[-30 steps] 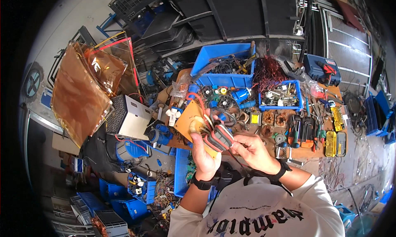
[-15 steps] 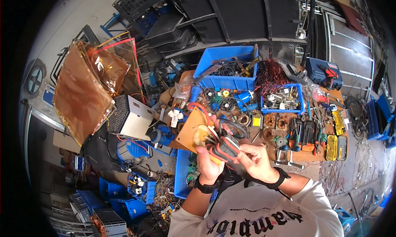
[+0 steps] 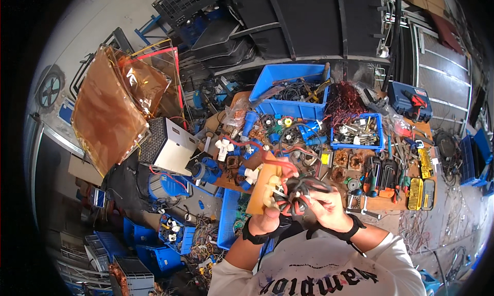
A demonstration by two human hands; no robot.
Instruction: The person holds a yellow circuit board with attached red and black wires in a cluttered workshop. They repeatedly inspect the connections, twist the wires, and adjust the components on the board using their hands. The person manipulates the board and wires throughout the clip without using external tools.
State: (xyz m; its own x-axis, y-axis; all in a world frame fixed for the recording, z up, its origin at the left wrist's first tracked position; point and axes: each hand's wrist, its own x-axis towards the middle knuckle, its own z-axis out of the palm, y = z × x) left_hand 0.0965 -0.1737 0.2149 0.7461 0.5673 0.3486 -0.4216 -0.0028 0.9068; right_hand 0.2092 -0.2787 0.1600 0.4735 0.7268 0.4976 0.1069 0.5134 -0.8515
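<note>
A flat orange-tan board (image 3: 259,197) is gripped in my left hand (image 3: 265,223), its thumb pressed on the lower edge. A pale, rounded fitting (image 3: 270,189) sits on the board's face, with leads running from it. My right hand (image 3: 331,209) has its fingers closed on a looped bundle of black and red cables (image 3: 298,197), just right of the board. A thick red cable (image 3: 247,142) arcs up and left from the held parts over the bench. Fingers and cable loops hide where the leads join the board.
Beyond my hands, the crowded bench bears a large blue bin (image 3: 288,109) of tools and wires and a smaller blue tray (image 3: 356,143) of metal parts. Hand tools (image 3: 387,177) lie to the right. Another blue crate (image 3: 229,219) stands low left, beside scattered wires (image 3: 208,239).
The board has turned more upright and moved right. The cable bundle has turned, showing its loops, while a red cable now stretches farther left. The whole view has shifted slightly.
</note>
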